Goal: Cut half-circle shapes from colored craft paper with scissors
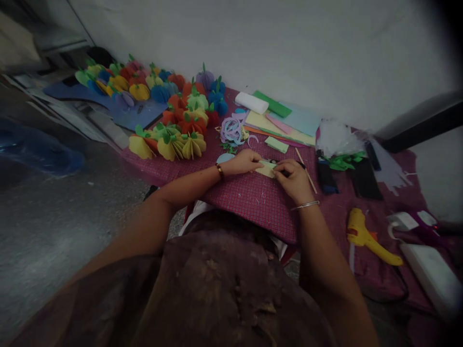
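A small pale yellow-green piece of paper (266,170) is stretched between my two hands above the front of the table. My left hand (244,162) pinches its left end between thumb and fingers. At its right end, my right hand (291,177) grips it with fingers closed. Something dark, partly hidden, lies just behind the paper; I cannot make out what it is. A thin wooden stick (306,171) lies beside my right hand. Behind my hands is a folded light green paper (277,144), and a light blue paper circle (225,158) lies by my left wrist.
Many-coloured folded-paper pumpkins (193,124) crowd the table's left side. Purple paper scraps (232,129) lie mid-table, with stacked coloured sheets (267,123) and a white roll (251,102) behind. To the right are green paper cut-outs (345,160), a yellow glue gun (369,236) and a white power adapter (403,220).
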Motion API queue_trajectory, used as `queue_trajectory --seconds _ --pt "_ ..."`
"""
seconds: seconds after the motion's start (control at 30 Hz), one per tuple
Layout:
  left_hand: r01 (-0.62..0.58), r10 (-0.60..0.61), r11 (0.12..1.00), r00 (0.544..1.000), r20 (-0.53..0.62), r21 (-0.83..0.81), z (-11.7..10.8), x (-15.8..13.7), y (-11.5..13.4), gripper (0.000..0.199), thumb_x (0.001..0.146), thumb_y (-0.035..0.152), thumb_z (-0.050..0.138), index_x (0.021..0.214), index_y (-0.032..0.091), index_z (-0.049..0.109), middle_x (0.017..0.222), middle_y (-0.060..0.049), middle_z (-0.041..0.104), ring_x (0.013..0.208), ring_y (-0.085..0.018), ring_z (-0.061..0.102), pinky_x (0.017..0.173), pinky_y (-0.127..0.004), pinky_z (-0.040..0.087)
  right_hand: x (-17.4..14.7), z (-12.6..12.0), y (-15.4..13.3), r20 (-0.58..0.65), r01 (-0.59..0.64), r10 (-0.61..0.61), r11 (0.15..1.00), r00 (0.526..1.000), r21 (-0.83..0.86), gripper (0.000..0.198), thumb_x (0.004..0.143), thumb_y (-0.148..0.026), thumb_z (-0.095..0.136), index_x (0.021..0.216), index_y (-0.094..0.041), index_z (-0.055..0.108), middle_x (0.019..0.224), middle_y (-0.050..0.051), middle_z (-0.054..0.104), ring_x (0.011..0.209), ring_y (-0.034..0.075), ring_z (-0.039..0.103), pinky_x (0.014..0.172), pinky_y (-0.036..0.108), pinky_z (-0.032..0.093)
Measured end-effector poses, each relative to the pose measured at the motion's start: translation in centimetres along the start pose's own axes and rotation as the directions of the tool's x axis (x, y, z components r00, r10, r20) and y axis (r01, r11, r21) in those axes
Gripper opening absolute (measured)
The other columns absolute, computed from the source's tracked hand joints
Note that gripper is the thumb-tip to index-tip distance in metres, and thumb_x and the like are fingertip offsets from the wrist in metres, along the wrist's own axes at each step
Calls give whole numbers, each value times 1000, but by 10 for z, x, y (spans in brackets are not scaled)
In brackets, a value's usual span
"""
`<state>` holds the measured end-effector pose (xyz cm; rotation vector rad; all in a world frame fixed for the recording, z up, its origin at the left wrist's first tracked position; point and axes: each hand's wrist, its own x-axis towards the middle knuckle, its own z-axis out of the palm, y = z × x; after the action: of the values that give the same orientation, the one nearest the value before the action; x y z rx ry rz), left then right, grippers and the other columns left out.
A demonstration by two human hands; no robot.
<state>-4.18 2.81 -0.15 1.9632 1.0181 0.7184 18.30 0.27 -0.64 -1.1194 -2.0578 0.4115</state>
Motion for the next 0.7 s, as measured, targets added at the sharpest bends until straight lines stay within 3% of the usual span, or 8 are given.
queue_trajectory --seconds 0.33,0.7 --pt "24 -25 1000 1000 -10 -8 -1 -1 6 23 82 21 59 60 14 58 51 4 53 50 -8 44 54 -23 29 -1 1 2 28 -34 38 992 999 -121 11 82 -26 61 74 -22 67 80 7 71 80 26 63 77 40 48" --pt "-20 21 998 1000 -7 59 -2 -1 3 25 82 23 58 58 14 58 52 4 48 53 -8 39 55 -25 24 -2 2 3 21 -55 57 994 998 -95 10 81 -25 60 75 -22 67 79 6 71 78 24 63 75 38 48"
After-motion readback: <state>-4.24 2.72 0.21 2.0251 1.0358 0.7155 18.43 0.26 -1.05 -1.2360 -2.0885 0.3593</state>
